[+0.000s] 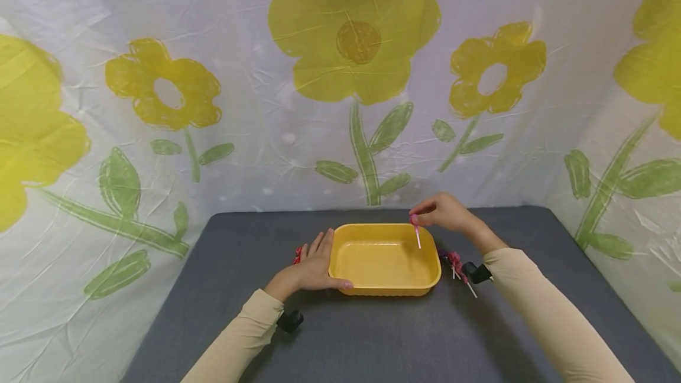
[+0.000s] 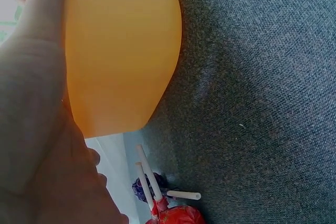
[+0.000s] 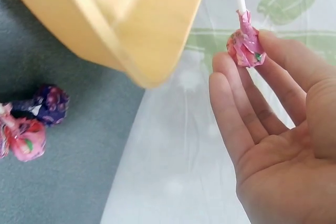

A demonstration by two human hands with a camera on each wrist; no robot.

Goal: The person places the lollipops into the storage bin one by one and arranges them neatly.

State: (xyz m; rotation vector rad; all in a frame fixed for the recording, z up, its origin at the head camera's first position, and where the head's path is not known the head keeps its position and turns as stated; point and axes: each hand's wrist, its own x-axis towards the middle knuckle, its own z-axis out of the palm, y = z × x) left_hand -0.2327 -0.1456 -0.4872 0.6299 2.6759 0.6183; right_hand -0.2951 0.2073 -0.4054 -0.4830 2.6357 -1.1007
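Note:
A yellow plastic tub (image 1: 385,292) stands on the grey table. My left hand (image 1: 314,268) rests against its left side, fingers straight along the wall and thumb on the front rim. Over the tub's back right corner, my right hand (image 1: 446,216) pinches a pink-wrapped lollipop (image 3: 247,45) by its candy head. The white stick points down toward the tub's inside in the head view. No lollipop shows on the visible tub floor.
Right of the tub lie several lollipops, among them a purple one (image 3: 54,104) and a pink one (image 3: 27,141). Beyond the left hand lie a red lollipop (image 2: 181,215) and a purple one (image 2: 139,188). A flower-printed cloth (image 1: 255,152) hangs behind the table (image 1: 372,341).

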